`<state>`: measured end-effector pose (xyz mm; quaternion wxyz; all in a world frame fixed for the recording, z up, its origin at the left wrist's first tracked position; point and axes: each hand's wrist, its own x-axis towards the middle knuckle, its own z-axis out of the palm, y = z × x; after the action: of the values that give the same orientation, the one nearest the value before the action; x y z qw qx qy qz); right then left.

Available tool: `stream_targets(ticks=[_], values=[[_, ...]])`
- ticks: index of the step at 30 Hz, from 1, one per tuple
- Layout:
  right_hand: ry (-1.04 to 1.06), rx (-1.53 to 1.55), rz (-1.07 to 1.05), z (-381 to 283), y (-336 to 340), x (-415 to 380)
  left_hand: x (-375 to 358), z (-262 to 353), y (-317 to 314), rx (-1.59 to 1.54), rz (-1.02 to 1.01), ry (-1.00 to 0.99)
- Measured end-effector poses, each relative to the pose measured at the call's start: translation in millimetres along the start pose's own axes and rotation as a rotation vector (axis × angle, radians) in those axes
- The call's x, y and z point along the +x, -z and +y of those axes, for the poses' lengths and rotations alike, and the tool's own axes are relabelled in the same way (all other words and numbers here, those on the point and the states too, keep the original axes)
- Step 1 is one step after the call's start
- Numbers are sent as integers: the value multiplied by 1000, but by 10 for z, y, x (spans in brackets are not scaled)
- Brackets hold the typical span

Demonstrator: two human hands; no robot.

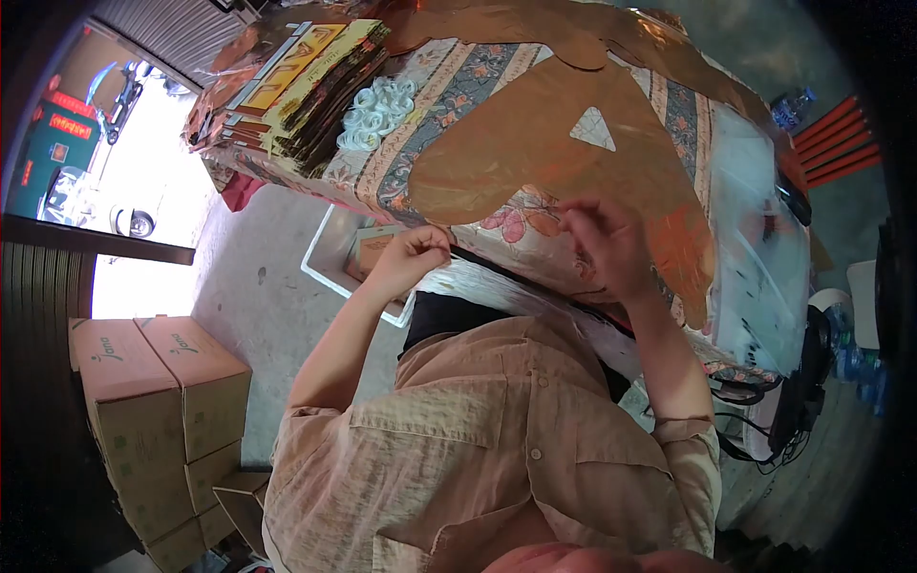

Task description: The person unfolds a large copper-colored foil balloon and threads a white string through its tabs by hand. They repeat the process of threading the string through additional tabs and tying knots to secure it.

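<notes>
My left hand is closed in a pinch beside the near edge of the table, its fingertips pressed together. Whatever may be between them is too fine to see. On the other side, my right hand hovers over the table edge with thumb and fingers drawn together; a thin thing there cannot be made out. Between and below both hands lies a bundle of white strands across my lap. Brown sheet material spreads over the flowered tablecloth just past my hands.
Rolled white coils sit beside stacks of printed paper packets at the table's far left. A white foam box stands on the floor. Cardboard boxes are piled at left. Clear plastic sheeting covers the table's right end.
</notes>
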<state>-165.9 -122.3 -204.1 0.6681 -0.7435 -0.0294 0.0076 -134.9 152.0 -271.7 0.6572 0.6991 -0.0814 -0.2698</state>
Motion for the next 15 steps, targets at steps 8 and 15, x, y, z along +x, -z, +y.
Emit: stream_targets(ticks=[8, 15], values=[[320, -559, -358, -189, -505, -32, -215, 623, -85, -29, -81, -137], [232, -311, -474, -302, -454, 88, -162, 684, -62, 24, -86, -123]])
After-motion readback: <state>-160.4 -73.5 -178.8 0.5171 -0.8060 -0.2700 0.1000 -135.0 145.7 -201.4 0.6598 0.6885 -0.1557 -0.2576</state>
